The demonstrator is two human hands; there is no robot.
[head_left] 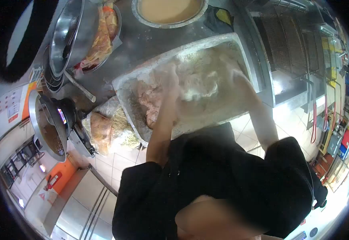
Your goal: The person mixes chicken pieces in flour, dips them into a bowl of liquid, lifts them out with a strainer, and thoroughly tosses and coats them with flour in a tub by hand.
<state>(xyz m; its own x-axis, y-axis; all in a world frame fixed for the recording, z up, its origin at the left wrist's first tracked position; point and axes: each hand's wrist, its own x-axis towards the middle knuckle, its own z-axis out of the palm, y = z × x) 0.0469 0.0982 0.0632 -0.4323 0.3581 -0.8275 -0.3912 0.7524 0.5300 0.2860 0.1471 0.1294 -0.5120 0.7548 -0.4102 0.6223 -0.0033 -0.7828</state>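
A large pale tub (131,114) with raised sides lies in front of me, dusted with whitish powder. Raw pinkish meat pieces (148,98) are heaped at its left end, and powder-coated pieces (206,86) lie in the middle. My left hand (171,76) is inside the tub beside the raw meat, its fingers smeared by motion. Toward the tub's right end, my right hand (231,68) is over the powder, also blurred. Whether either hand grips a piece cannot be made out.
Beyond the tub stands a round bowl (132,6) of beige liquid, with a dark cloth (216,20) beside it. Raw meat (104,34) fills a bowl at upper left near steel bowls (64,38). A clear bag (120,128) sits left; wire baskets (284,40) stand right.
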